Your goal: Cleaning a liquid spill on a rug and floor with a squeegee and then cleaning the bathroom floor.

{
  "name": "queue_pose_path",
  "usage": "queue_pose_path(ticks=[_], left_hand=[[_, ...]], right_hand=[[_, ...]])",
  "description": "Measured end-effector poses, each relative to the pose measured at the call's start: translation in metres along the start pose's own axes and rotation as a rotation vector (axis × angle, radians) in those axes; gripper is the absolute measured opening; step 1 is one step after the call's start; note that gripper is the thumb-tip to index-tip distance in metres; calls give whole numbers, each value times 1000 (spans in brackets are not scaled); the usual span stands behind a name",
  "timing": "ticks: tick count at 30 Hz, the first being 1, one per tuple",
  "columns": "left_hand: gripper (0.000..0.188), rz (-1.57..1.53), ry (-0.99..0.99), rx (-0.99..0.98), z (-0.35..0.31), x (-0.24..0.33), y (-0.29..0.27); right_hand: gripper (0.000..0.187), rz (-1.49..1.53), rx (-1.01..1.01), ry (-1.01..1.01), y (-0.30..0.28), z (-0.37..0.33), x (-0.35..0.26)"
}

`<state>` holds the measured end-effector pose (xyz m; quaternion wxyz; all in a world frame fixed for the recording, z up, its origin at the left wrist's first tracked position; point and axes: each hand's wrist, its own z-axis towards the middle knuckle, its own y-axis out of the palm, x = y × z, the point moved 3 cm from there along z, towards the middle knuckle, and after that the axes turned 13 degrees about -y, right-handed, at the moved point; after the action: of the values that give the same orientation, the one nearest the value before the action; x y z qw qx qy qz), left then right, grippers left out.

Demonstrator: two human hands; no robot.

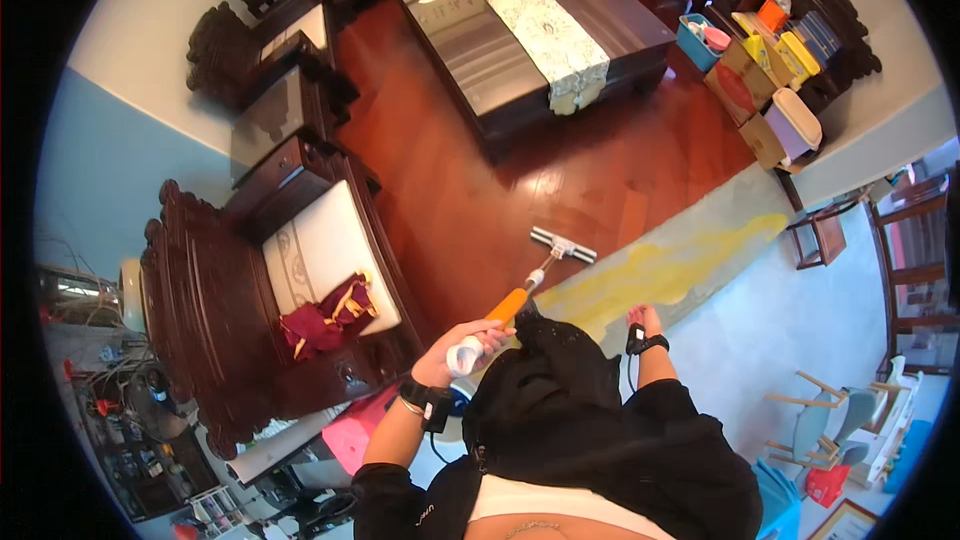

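My left hand [480,342] is closed around the pole of a floor mop [508,305] with an orange section and a white upper end. Its wide T-shaped head [563,244] rests on the dark red wooden floor, just short of a grey and yellow strip. My right hand [646,320] hangs on the other side of my body, loosely open, with nothing visible in it. Both wrists carry black strapped devices with cables.
A dark wooden bench [290,340] with a white cushion and maroon cloth [325,318] stands left. Ahead is a low table [470,50] with a patterned runner. Boxes and tubs [745,85] sit far right; a stool [820,240] and small chairs [825,420] stand right.
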<state>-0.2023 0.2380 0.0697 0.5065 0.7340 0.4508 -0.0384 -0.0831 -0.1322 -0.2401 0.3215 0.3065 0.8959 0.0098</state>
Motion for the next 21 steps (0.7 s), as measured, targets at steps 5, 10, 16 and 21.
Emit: queue_pose_path(ticks=[5, 10, 16, 21], left_hand=[[24, -33, -43, -192, 19, 23, 35], [18, -37, -116, -208, 50, 33, 63], [9, 147, -125, -168, 62, 44, 81], [11, 120, -210, -161, 60, 53, 102]], right_hand=[[15, -183, -264, 6, 112, -12, 18], [13, 93, -237, 221, 174, -40, 21], [14, 332, -348, 152, 221, -89, -29], [25, 253, -279, 403, 233, -107, -15]])
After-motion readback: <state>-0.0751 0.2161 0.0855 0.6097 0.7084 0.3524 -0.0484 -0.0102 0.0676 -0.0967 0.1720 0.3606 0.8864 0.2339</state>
